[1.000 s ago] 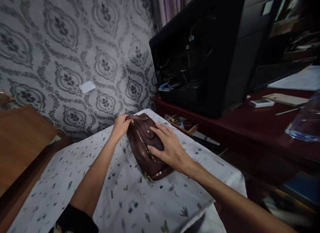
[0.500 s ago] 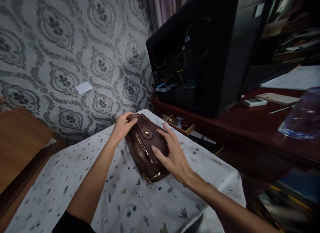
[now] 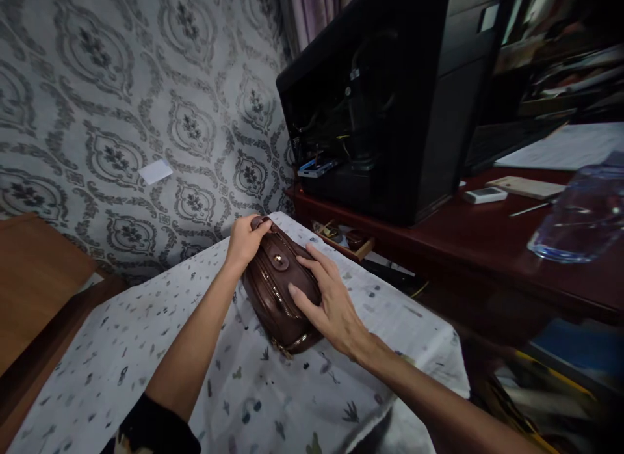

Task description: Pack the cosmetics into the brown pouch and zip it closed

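A brown leather bag [image 3: 280,281] with gold zips and a round gold clasp lies on a white printed cloth [image 3: 248,402]. My left hand [image 3: 245,240] is closed on the bag's far end by its handle, thumb on top and the other fingers partly hidden. Across the right side of the bag rests my right hand [image 3: 327,296], its fingers spread and touching the leather. A zip pull hangs at the near end.
To the right, a black computer case [image 3: 370,129] stands on a dark red desk [image 3: 468,239], with a clear plastic container [image 3: 575,213]. Below it a small drawer [image 3: 358,246] is pulled out. A wooden board [image 3: 39,278] stands at left, before a patterned wall.
The view has shifted a little, so the scene sits slightly further left. My left hand has closed more over the bag's handle end; my right hand keeps its place on the bag.
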Tool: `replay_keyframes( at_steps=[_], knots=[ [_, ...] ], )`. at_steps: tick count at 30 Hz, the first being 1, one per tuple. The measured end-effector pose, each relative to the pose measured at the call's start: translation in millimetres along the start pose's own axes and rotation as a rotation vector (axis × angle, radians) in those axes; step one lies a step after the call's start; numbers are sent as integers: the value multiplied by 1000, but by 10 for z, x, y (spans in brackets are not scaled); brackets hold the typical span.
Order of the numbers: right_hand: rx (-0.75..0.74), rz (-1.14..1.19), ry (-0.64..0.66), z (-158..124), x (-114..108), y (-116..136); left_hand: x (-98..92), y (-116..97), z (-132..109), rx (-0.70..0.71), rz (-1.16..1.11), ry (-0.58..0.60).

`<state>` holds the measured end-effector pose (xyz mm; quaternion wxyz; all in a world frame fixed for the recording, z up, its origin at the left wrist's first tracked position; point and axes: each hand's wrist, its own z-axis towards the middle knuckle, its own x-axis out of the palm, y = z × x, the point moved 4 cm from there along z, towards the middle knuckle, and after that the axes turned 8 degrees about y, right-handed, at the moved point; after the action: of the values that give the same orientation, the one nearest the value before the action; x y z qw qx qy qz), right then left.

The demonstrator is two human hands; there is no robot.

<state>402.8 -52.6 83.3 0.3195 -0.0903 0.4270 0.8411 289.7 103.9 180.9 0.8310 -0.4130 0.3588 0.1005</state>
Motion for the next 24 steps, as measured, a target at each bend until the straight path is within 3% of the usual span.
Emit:
replay_keyframes(
  at_steps=[7, 12, 19, 24],
  knots=[
    [6, 2, 37, 23, 23, -7, 53, -115, -126, 43, -100, 78],
    [5, 11, 59, 15, -10, -3, -33, -111, -126, 56, -105, 143],
    [-120, -150, 67, 3, 25, 103, -386, 209, -211, -18, 94, 110],
    [-143, -199, 93, 15, 51, 123, -441, 431, -283, -66, 103, 75]
  ],
)
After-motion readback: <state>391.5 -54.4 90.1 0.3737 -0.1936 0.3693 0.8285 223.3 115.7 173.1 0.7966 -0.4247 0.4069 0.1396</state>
